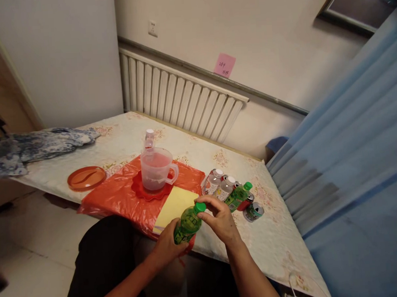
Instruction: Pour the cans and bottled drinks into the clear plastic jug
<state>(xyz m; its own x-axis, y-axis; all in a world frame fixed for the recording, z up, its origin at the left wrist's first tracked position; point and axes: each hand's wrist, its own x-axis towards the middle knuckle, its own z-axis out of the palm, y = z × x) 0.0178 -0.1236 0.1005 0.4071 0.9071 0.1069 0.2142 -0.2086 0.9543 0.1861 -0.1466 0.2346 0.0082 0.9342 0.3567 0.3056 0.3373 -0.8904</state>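
Observation:
A green plastic bottle (189,223) is held tilted over the table's front edge. My left hand (168,243) wraps round its lower body. The fingers and thumb of my right hand (218,216) are closed on the bottle's green cap (199,207), which sits on the neck. Just behind the bottle lies a yellow sheet of paper (175,204). Farther back, a translucent measuring jug (156,170) with pinkish contents stands on a red scalloped plate (139,190). These rest on a red plastic sheet (111,197).
Bottles and cans cluster to the right, including a second green bottle (237,198) and an open can (253,212). A clear bottle (149,137) stands behind the jug. An orange round lid (86,178) and patterned cloth (52,145) lie left. A blue curtain (347,136) hangs at right.

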